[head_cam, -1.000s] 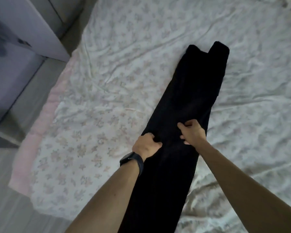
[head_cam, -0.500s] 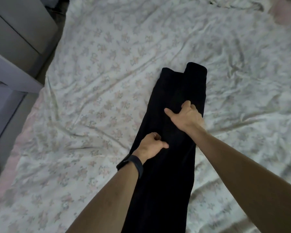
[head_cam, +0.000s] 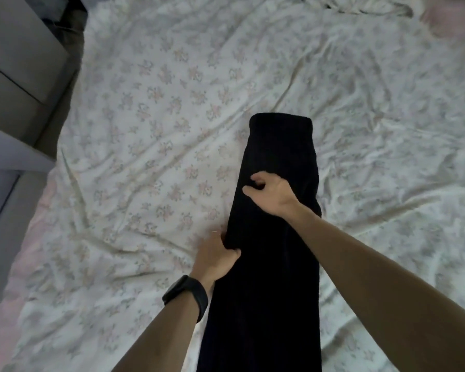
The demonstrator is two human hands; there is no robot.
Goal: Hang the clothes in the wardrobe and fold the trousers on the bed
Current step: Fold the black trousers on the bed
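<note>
The black trousers (head_cam: 279, 157) lay lengthwise on the bed (head_cam: 145, 103), the legs stacked into one long strip. The far end sat squared off and the near end ran out of the bottom of the view. The left hand (head_cam: 212, 260), a dark band (head_cam: 188, 295) on its wrist, gripped the strip's left edge with the thumb on top. The right hand (head_cam: 273, 194) rested on the cloth farther up, fingers curled into it, apparently pinching a fold near the left side.

The step looked like marking the line for a fold across the length. To do it well, both hands would want to sit level across the strip so the crease ran square. The cloth should first be drawn taut and flat, since the bed's rumpled surface could drag it askew, and the edges matched before pressing down.
</note>
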